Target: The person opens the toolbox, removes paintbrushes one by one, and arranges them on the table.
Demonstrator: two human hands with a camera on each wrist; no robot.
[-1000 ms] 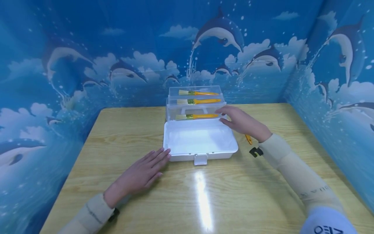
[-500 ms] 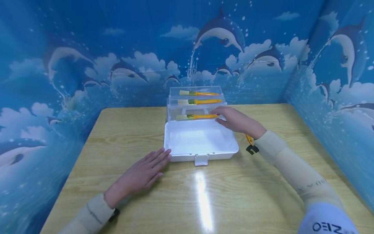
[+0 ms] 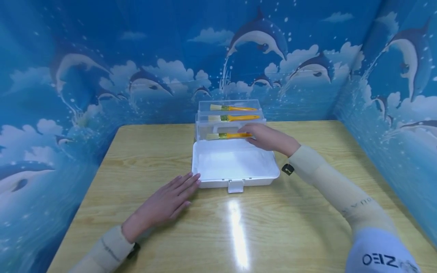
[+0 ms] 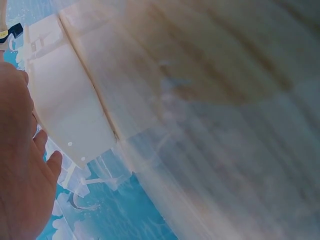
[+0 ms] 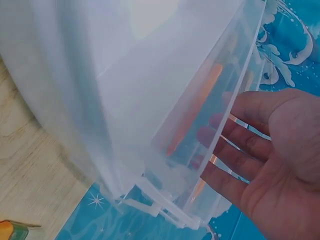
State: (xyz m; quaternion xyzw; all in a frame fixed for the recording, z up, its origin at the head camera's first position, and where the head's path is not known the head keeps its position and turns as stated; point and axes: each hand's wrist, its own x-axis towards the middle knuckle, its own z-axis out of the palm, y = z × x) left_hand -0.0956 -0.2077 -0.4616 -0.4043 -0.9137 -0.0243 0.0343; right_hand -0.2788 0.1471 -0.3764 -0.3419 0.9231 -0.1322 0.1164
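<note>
A white toolbox stands on the table with its lid raised and clear tiered trays fanned out behind the base. Each tier holds a paintbrush: a front paintbrush, a middle paintbrush and a back paintbrush, all with orange handles and pale bristles. My right hand reaches over the front tray at the handle end of the front paintbrush. In the right wrist view its loosely bent fingers show through the clear wall. My left hand lies flat, fingertips at the box's front left corner.
The latch hangs at the box's front. At the lower left of the right wrist view, part of an orange and green object shows on the table. Blue dolphin-printed sheets wall in the wooden table.
My right hand has slid left along the front tray, from its right end to over the front paintbrush's handle. The orange handle on the table is now hidden from the head view. The left hand stays put.
</note>
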